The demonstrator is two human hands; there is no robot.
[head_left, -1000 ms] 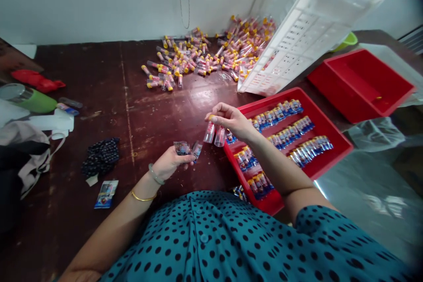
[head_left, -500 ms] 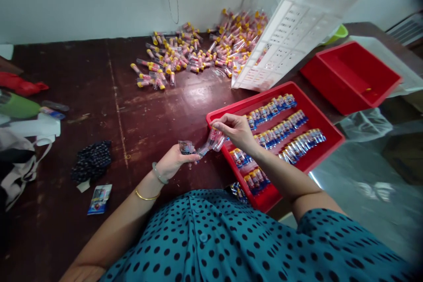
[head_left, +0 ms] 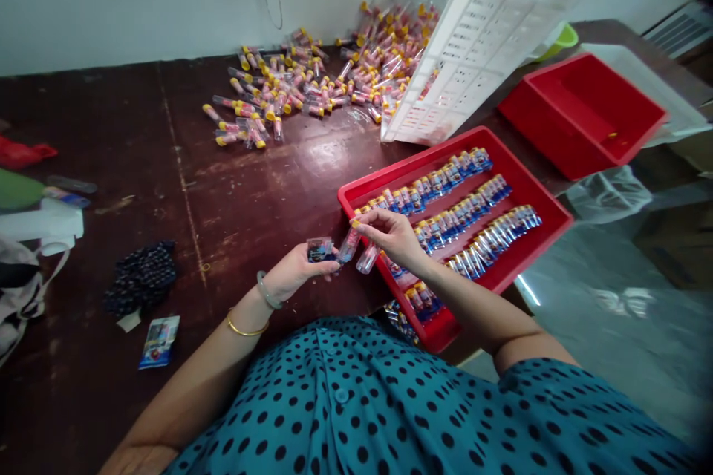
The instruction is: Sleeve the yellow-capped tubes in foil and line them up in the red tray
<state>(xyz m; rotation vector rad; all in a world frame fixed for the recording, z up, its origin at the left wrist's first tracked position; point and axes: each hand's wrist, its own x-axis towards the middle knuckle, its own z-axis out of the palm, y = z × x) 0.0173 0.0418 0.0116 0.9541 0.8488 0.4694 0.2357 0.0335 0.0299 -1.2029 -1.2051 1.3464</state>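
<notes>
Two tubes (head_left: 368,259) are pinched by the right grip (head_left: 394,236), toward eight o'clock; packets (head_left: 319,249) by the left grip (head_left: 297,269), toward two o'clock.

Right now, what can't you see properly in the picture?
Head view, too small and blurred: any print on the little wrappers in the left hand.
Head view, covered by the right hand: the top of the nearer tube.
Head view, behind the white crate: part of the green bowl.
Head view, cut off by the left edge: the rest of the red cloth-like thing.
</notes>
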